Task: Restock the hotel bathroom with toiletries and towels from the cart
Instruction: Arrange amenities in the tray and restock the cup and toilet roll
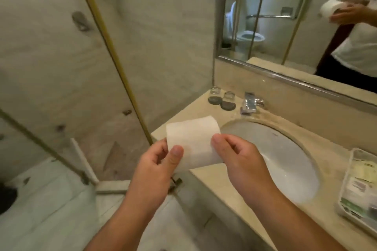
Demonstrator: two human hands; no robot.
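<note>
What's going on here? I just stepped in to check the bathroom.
A person holds a white toilet paper roll in both hands, left hand and right hand pinching its loose sheet, above the beige stone counter beside the white oval sink. Nothing has been set down yet.

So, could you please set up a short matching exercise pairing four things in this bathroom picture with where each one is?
Things:
1. toilet paper roll
2. two glasses
3. amenity tray
4. faucet

Places:
A. right end of the counter, beside the basin
B. back left corner of the counter, on dark coasters
C. held between the left hand and right hand
D. behind the basin, below the mirror

Pairs: 1-C, 2-B, 3-A, 4-D
</note>
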